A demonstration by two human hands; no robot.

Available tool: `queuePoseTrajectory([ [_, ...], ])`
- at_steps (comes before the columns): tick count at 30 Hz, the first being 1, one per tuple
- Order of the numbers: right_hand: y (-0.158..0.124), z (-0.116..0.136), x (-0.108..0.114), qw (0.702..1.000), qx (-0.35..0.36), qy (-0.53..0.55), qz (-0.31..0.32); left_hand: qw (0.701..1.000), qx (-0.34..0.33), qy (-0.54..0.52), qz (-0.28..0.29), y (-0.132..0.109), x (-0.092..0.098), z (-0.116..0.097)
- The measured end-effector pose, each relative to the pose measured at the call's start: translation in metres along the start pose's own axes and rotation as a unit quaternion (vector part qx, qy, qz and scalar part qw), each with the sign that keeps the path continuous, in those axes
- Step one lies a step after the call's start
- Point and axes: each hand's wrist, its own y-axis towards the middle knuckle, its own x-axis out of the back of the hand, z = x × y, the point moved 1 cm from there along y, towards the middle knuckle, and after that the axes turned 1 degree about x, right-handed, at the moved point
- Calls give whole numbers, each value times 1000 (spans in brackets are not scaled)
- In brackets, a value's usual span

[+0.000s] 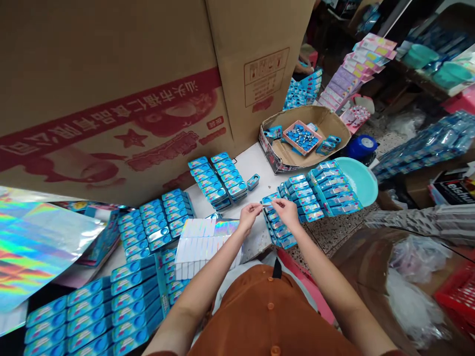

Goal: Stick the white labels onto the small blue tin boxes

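Observation:
My left hand [250,218] and my right hand [285,212] meet over the front of the white table, both with fingertips pinched. Between them runs a thin, pale, narrow piece [266,204], too small to name. Just beneath and beside my right hand stand rows of small blue printed boxes [284,232]. Under my left forearm lies a stack of white and shiny holographic card pieces [196,242]. One single blue box [253,182] sits apart, a little beyond my hands. Two columns of stacked blue boxes [218,178] stand to its left.
Large brown cartons [148,64] wall off the back left. A cut-down cardboard box [269,153] holds a pink tray [319,141] of small blue and silver parts. A turquoise basin [365,183] stands at right. More blue boxes [89,311] fill the lower left, near a holographic sheet [44,242].

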Motion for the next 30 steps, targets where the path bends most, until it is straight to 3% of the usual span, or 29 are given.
queuePoseTrajectory([
  [4,19,-16,-6,999,24,14,-38,1000,1,14,-10,13,-2,1],
  [12,45,-40,-12,999,-22,-31,-35,999,-6,31,-13,27,-7,0],
  [23,48,-45,-15,999,-27,-40,-23,999,17,41,-21,24,-6,-1],
  [30,46,-45,-16,998,-14,-51,-30,998,25,21,-56,29,1,2],
])
